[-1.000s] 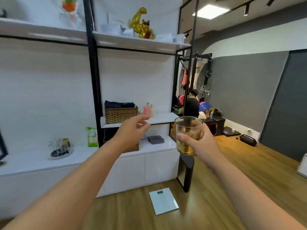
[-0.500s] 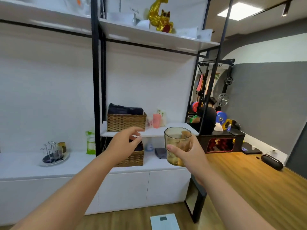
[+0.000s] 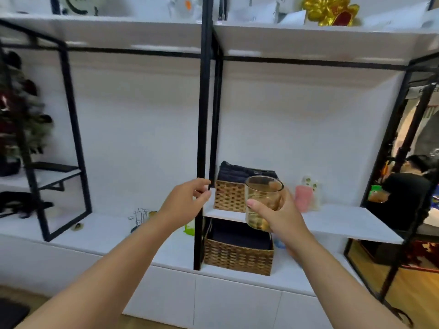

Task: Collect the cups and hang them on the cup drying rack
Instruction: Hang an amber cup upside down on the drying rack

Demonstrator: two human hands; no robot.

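My right hand (image 3: 282, 213) is shut on an amber glass cup (image 3: 260, 200), held upright at chest height in front of the shelving. My left hand (image 3: 187, 200) hovers beside it, empty, with the fingers loosely curled and apart. The wire cup drying rack (image 3: 140, 216) stands on the white counter (image 3: 102, 231), just left of my left forearm; another amber cup (image 3: 153, 213) sits right behind it. A pink cup (image 3: 304, 198) stands on the low shelf (image 3: 337, 224), to the right of my right hand.
A black post (image 3: 204, 129) of the shelf frame runs straight down between my hands. Two wicker baskets (image 3: 238, 256) sit on the shelf and on the counter below it. A person in black (image 3: 403, 193) is at the far right. A green bottle (image 3: 190, 227) stands by the post.
I have come closer to the shelves and turned left, so the rack and baskets look larger. The cup stays in my right hand; my left hand stays empty.
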